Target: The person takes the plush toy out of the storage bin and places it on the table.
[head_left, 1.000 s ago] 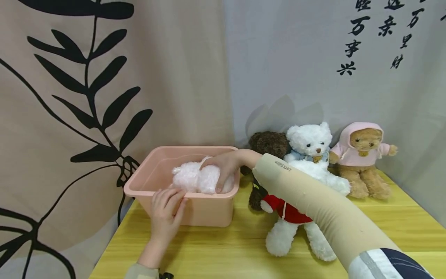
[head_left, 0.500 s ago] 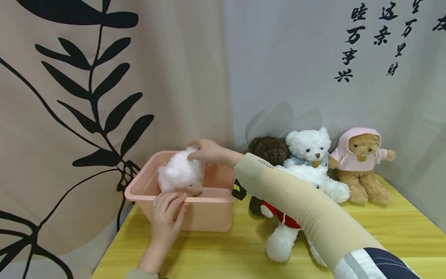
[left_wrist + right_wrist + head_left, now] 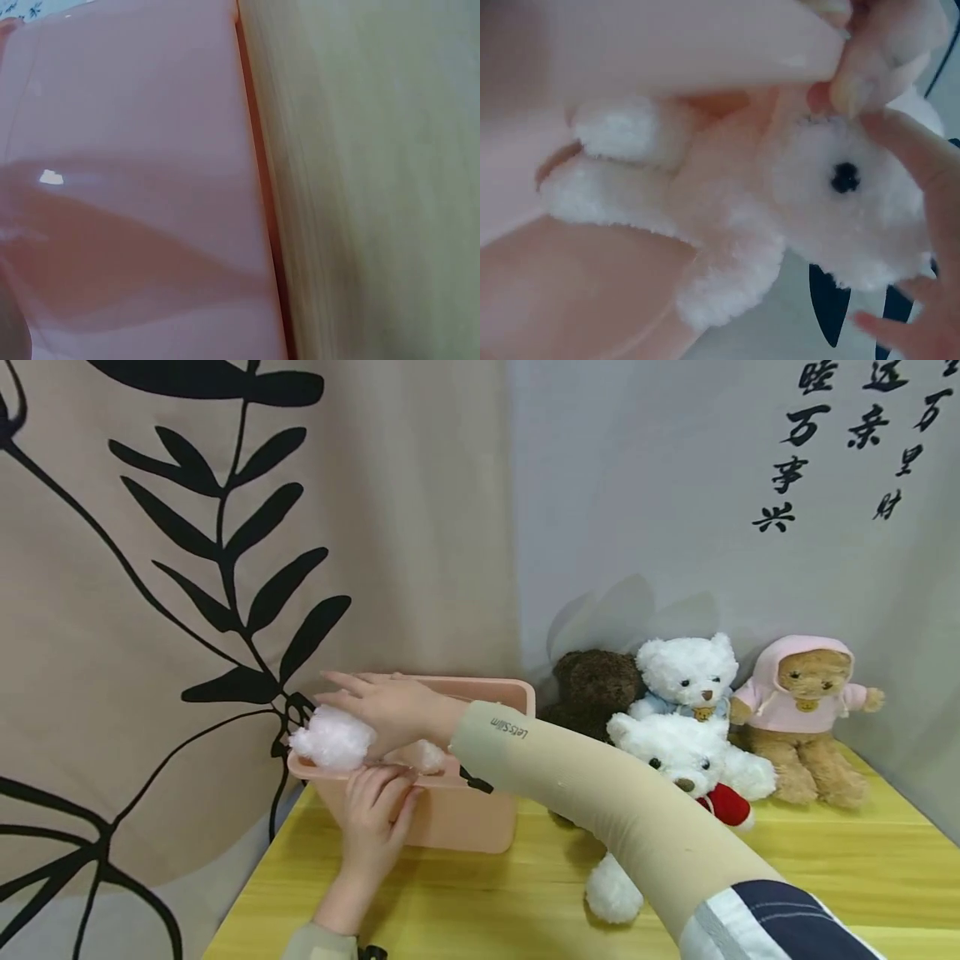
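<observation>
A white, fluffy plush toy (image 3: 333,739) lies in the pink plastic tub (image 3: 457,818), its head end at the tub's left side. In the right wrist view the plush toy (image 3: 735,202) shows one black eye and white limbs. My right hand (image 3: 397,710) lies over it in the head view, fingers stretched leftward; in the right wrist view its thumb and spread fingers lie about the toy's head. My left hand (image 3: 375,814) grips the tub's front rim with fingers over the edge. The left wrist view shows mostly the tub's wall (image 3: 135,97).
To the right sit a dark brown plush toy (image 3: 596,693), a white bear (image 3: 686,677) in blue, another white bear (image 3: 675,752) with red clothing, partly behind my right arm, and a tan bear (image 3: 806,718) in a pink hoodie. All are on the wooden table (image 3: 517,910) before a printed curtain.
My right hand lifted and turned the plush toy within the tub, then moved left; its fingers have straightened over the toy. The left hand stays on the rim. The head view shifted slightly.
</observation>
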